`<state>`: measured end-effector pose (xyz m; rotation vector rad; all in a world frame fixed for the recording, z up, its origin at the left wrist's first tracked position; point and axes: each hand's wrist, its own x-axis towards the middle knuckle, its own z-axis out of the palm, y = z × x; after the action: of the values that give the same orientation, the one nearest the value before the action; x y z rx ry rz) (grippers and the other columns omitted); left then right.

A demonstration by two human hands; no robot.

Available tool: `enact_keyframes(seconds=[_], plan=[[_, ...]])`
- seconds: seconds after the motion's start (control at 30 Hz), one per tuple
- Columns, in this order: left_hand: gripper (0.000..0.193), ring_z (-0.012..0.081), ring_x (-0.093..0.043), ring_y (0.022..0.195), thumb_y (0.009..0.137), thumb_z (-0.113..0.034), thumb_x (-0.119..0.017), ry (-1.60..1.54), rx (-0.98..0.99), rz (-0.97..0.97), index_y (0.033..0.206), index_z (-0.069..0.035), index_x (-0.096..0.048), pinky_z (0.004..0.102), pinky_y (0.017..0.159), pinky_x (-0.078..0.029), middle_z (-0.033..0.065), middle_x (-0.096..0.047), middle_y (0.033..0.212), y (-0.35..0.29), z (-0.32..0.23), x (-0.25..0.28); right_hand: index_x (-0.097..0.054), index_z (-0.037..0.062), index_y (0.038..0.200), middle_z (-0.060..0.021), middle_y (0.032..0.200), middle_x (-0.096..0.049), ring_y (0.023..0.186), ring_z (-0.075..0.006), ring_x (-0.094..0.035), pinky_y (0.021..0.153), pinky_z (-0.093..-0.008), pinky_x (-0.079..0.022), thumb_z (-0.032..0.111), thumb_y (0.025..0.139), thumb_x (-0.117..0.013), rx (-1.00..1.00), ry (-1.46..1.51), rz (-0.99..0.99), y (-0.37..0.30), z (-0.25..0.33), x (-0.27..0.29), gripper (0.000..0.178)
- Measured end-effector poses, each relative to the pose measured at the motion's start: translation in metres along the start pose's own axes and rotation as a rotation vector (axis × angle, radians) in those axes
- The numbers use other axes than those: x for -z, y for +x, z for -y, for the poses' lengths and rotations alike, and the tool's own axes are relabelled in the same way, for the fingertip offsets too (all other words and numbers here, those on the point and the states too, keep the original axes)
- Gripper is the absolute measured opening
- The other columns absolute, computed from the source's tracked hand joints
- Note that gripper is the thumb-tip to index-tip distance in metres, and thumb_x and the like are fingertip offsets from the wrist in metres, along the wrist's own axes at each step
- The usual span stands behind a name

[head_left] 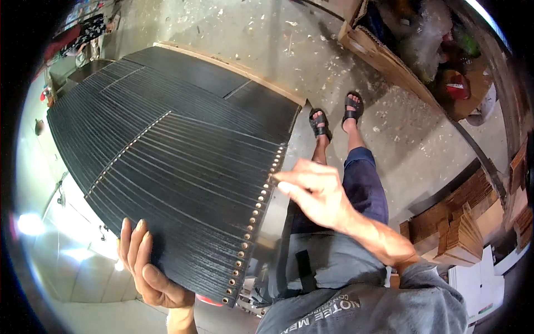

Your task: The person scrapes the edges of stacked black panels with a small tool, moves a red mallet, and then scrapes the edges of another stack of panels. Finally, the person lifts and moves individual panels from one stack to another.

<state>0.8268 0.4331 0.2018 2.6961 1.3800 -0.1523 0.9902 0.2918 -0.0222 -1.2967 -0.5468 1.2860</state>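
A large black stringed board [189, 161], zither-like, fills the left and middle of the view at a slant. Many thin strings run along it, across a dotted ridge [128, 147]. Its right edge carries a row of small brass-coloured round holes [250, 221]. My left hand [146, 267] grips the board at its near left edge, fingers on the top face and the thumb close to the corner. At the row of holes, my right hand [317, 192] has thumb and forefinger drawn together, touching or nearly touching the edge. Whatever lies between those fingertips is too small to make out.
Beyond the board's far side runs a light wooden strip [233, 72]. A cardboard box [384, 61] with plastic bags stands on the stained concrete floor [278, 33] at the far right. More cardboard [461, 236] is stacked on the right. My sandalled feet [320, 123] are beside the board.
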Motion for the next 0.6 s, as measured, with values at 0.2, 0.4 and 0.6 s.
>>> enact_keyframes(seconds=[0.2, 0.4, 0.6], plan=[[0.048, 0.0418, -0.055, 0.132, 0.109, -0.02, -0.027, 0.052, -0.022, -0.021, 0.118, 0.005, -0.066, 0.054, 0.115, -0.033, 0.02, -0.069, 0.124, 0.008, 0.0, -0.007, -0.075, -0.0005, 0.105, -0.0096, 0.071, -0.054, 0.066, -0.0197, -0.054, 0.061, -0.0341, -0.044, 0.01, 0.093, -0.067, 0.005, -0.284, -0.038, 0.017, -0.032, 0.002, 0.018], [0.044, 0.042, -0.058, 0.127, 0.107, -0.019, -0.032, 0.006, -0.089, -0.027, 0.114, 0.008, -0.067, 0.0507, 0.113, -0.034, 0.0204, -0.07, 0.122, 0.007, 0.001, -0.001, -0.072, -0.005, 0.097, -0.0087, 0.071, -0.063, 0.061, -0.0146, -0.058, 0.057, -0.0286, -0.047, 0.0, 0.086, -0.074, 0.069, -0.052, -0.07, -0.012, 0.045, -0.012, 0.012], [0.046, 0.039, -0.058, 0.129, 0.108, -0.021, -0.032, -0.013, -0.076, -0.052, 0.114, 0.006, -0.068, 0.0503, 0.114, -0.033, 0.0186, -0.071, 0.122, 0.009, -0.002, -0.002, -0.072, 0.0007, 0.092, -0.0057, 0.073, -0.071, 0.061, -0.0176, -0.07, 0.051, -0.0279, -0.054, 0.009, 0.085, -0.079, 0.401, -0.048, -0.036, -0.019, 0.109, -0.037, 0.013]])
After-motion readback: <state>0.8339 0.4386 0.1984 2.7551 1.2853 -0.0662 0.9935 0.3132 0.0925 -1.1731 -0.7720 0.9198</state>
